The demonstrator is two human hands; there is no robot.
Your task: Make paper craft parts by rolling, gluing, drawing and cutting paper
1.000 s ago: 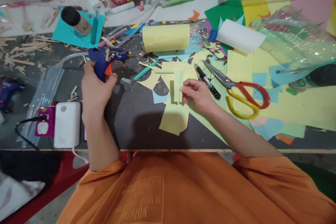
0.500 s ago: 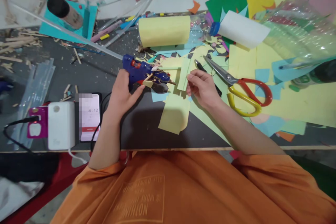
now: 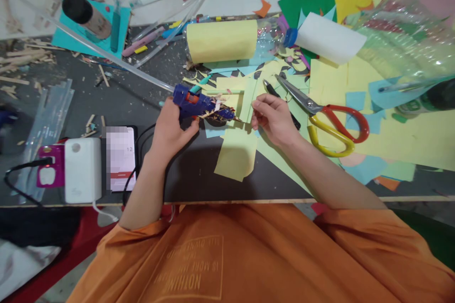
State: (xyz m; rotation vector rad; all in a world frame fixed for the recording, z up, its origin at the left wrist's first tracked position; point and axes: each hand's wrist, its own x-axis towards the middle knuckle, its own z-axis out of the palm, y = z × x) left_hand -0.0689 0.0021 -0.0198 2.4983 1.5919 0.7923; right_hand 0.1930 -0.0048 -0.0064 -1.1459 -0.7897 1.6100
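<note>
My left hand is wrapped round a blue glue gun, with a long clear glue stick running out of its back. Bits of paper and wood cling to the gun's front, and its nozzle points right. In my right hand a folded pale green paper strip is pinched between thumb and fingers. The nozzle tip lies at the strip's lower end; whether they touch I cannot tell. Beneath them is a yellow paper piece. A black pen-like tool lies partly behind my right hand.
Scissors with red and yellow handles lie to the right. A paper-wrapped plastic bottle lies behind the hands. On the left are a phone, a white power bank and clear glue sticks. Coloured paper covers the right side.
The glue gun and my left hand have shifted slightly right and down, bringing the nozzle to the strip's lower end. My right hand with the paper strip has hardly moved.
</note>
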